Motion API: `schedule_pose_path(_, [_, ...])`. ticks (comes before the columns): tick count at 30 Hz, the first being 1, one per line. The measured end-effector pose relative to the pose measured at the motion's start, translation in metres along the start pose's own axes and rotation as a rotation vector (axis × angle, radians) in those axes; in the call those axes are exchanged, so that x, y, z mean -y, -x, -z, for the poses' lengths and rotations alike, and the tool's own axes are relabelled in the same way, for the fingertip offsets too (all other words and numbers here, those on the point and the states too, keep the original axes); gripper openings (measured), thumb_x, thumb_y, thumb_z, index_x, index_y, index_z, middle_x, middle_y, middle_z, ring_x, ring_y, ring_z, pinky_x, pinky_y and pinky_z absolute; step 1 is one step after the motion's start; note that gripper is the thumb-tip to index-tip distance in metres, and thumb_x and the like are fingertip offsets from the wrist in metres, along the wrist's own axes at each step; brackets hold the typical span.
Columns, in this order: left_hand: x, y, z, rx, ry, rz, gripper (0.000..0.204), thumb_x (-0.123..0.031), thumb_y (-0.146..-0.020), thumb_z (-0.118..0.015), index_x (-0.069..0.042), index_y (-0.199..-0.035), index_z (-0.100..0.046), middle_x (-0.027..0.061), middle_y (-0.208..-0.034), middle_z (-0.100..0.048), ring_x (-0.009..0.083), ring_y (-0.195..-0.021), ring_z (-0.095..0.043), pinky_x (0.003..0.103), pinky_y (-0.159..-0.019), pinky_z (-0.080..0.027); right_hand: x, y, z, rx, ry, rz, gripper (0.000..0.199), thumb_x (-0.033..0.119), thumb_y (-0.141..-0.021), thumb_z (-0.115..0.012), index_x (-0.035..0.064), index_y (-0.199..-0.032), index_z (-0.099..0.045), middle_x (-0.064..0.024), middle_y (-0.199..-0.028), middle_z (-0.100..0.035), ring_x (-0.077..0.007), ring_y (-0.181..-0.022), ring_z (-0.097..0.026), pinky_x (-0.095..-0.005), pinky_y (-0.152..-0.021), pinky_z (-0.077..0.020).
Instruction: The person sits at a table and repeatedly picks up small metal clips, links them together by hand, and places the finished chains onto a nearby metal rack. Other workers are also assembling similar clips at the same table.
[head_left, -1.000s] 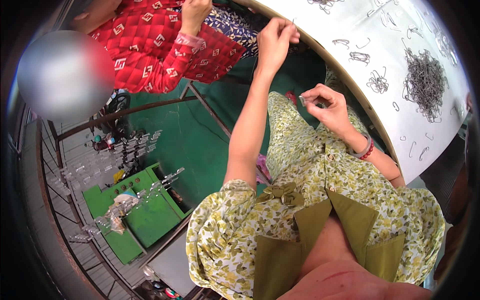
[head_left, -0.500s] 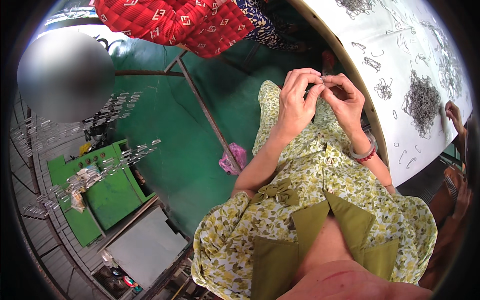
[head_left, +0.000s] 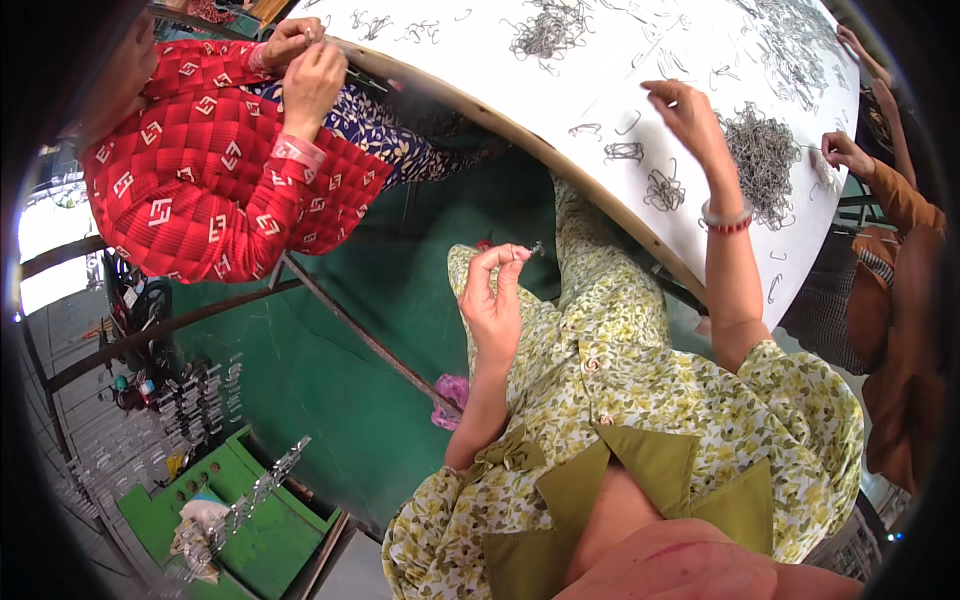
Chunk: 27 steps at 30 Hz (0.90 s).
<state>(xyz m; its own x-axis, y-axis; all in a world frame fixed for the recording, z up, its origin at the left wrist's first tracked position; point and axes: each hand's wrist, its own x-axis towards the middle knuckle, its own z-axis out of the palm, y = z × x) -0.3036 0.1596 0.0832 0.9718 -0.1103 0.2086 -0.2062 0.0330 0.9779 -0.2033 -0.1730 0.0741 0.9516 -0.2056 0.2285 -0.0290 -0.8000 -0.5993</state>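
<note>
Raised over my lap, my left hand (head_left: 490, 305) pinches a small bent wire piece (head_left: 537, 248) between thumb and forefinger; its exact shape is too small to make out. My right hand (head_left: 688, 125) reaches over the white tabletop (head_left: 590, 95), fingers stretched toward the left, and I see nothing held in it. Close to its wrist lies a large pile of grey wire hooks (head_left: 760, 165). Smaller clusters lie nearer the table's edge: a flat bundle of hooks (head_left: 624, 151) and a loose tangle (head_left: 664, 190).
A co-worker in a red patterned top (head_left: 215, 165) sits at the left with both hands at the table's edge. Other people's hands (head_left: 848, 155) reach in from the right. A metal bar frame (head_left: 350, 325), a pink plastic bag (head_left: 450, 400) and a green machine (head_left: 240, 520) stand left.
My hands have parted: the right has moved out over the table, while the left has drawn back leftward with the small wire piece. The view has turned, bringing more of the table in.
</note>
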Motion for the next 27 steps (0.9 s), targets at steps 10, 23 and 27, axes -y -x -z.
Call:
schedule_pose_path(10, [-0.001, 0.012, 0.005, 0.016, -0.201, -0.036, 0.003, 0.001, -0.090, -0.059, 0.002, -0.093, -0.058, 0.0078, -0.086, -0.067, 0.0122, -0.083, -0.064, 0.026, -0.077, -0.051, -0.096, -0.079, -0.017, -0.022, 0.477, 0.131, 0.018, 0.002, -0.072, -0.061, -0.0005, -0.088, -0.069, -0.0240, -0.082, -0.065, -0.0390, -0.081, -0.065, -0.0417, -0.073, -0.0519])
schedule_pose_path(23, [0.009, 0.019, 0.002, -0.023, -0.157, -0.199, 0.007, -0.003, -0.088, -0.064, -0.001, -0.093, -0.060, 0.0072, -0.085, -0.067, 0.0147, -0.079, -0.066, 0.027, -0.070, -0.052, -0.110, -0.097, -0.017, 0.151, 0.396, -0.056, 0.027, 0.002, -0.071, -0.060, 0.0004, -0.097, -0.067, -0.0171, -0.068, -0.066, -0.0247, -0.065, -0.067, -0.0346, -0.063, -0.0519])
schedule_pose_path(27, [0.009, 0.014, -0.002, -0.020, -0.194, -0.294, 0.009, -0.003, -0.085, -0.067, -0.001, -0.091, -0.061, 0.0082, -0.082, -0.065, 0.0176, -0.075, -0.065, 0.028, -0.066, -0.051, -0.031, -0.057, -0.009, 0.133, 0.130, -0.138, 0.042, 0.002, -0.079, -0.056, 0.0022, -0.120, -0.060, -0.0124, -0.080, -0.068, -0.0150, -0.067, -0.065, -0.0282, -0.061, -0.0542])
